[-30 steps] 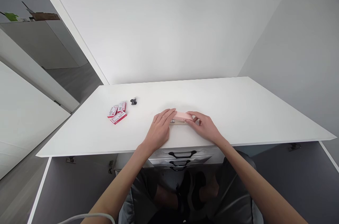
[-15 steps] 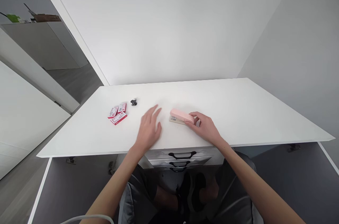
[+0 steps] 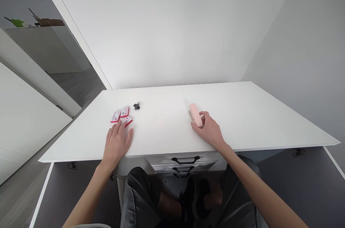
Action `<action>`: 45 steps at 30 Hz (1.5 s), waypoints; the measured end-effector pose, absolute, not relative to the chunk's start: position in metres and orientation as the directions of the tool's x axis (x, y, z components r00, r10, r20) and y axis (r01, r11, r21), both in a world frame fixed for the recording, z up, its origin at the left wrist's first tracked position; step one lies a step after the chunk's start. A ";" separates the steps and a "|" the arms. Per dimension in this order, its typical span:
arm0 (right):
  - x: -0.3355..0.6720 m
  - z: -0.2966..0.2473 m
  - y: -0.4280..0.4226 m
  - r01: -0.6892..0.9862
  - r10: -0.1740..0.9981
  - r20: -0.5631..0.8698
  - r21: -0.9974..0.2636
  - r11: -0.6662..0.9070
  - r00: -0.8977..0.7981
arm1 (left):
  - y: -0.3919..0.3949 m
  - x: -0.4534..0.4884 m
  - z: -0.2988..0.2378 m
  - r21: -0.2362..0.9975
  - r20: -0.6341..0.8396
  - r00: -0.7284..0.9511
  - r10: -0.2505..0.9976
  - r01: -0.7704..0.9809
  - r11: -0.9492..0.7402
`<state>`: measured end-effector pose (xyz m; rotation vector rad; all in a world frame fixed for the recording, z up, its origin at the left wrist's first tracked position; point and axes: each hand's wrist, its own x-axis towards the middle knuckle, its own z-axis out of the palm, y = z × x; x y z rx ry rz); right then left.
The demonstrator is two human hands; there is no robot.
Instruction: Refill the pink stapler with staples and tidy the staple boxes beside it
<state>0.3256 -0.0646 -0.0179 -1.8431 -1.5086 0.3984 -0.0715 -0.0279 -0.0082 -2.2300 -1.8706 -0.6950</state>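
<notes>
A pink stapler (image 3: 196,115) is on the white desk, its pale base showing along the left side. My right hand (image 3: 208,129) grips its near end between thumb and fingers. Over on the left, my left hand (image 3: 116,143) rests with spread fingers, its fingertips at the nearest of three small red-and-white boxes (image 3: 127,121) and partly covering it. Behind that one lie the other two, a left box (image 3: 116,116) and a right box (image 3: 125,111). Just right of them sits a small black clip-like item (image 3: 136,106), too small to make out fully.
The white desk (image 3: 161,134) backs onto a white wall (image 3: 175,34). Below its front edge are drawers with black handles (image 3: 185,160), close to my knees. A doorway at far left shows a cabinet (image 3: 40,45) with things on top.
My left hand has moved left from the desk's middle to the boxes. The stapler, held in my right hand, has turned so its far end points away from me.
</notes>
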 end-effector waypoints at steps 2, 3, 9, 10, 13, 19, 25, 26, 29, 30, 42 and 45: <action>0.325 -0.017 -0.065 0.724 0.949 0.184 -0.687 -0.062 0.256 | -0.034 -0.063 -0.008 0.151 0.502 0.198 0.842 0.939 -0.310; 0.325 -0.017 -0.065 0.725 0.951 0.184 -0.686 -0.058 0.249 | -0.037 -0.057 -0.007 0.141 0.525 0.236 0.818 0.923 -0.357; 0.325 -0.017 -0.066 0.739 0.954 0.198 -0.673 -0.033 0.224 | -0.045 -0.003 0.000 0.138 0.464 0.424 0.778 0.832 -0.537; 0.325 -0.017 -0.066 0.740 0.956 0.194 -0.671 -0.036 0.222 | -0.045 0.006 0.000 0.137 0.443 0.459 0.770 0.814 -0.564; 0.325 -0.017 -0.066 0.744 0.962 0.183 -0.667 -0.030 0.203 | -0.043 0.032 0.001 0.136 0.402 0.551 0.731 0.754 -0.643; 0.323 -0.017 -0.066 0.792 0.959 0.250 -0.609 0.049 0.132 | -0.038 0.070 -0.002 0.171 0.377 0.657 0.653 0.644 -0.746; 0.322 -0.020 -0.066 0.822 0.958 0.279 -0.561 0.104 0.069 | -0.021 0.099 -0.008 0.194 0.336 0.733 0.591 0.561 -0.805; 0.322 -0.020 -0.066 0.819 0.958 0.278 -0.563 0.108 0.066 | -0.019 0.101 -0.009 0.198 0.333 0.738 0.587 0.553 -0.809; 0.321 -0.019 -0.066 0.807 0.962 0.268 -0.579 0.111 0.060 | -0.016 0.104 -0.012 0.224 0.350 0.735 0.580 0.536 -0.814; 0.321 -0.019 -0.066 0.803 0.962 0.266 -0.585 0.112 0.059 | -0.016 0.104 -0.013 0.235 0.358 0.733 0.579 0.529 -0.815; 0.321 -0.018 -0.065 0.771 0.967 0.244 -0.629 0.100 0.074 | -0.016 0.103 -0.014 0.296 0.369 0.712 0.597 0.519 -0.802; 0.321 -0.018 -0.064 0.772 0.965 0.248 -0.629 0.097 0.081 | -0.014 0.104 -0.014 0.279 0.366 0.725 0.584 0.513 -0.812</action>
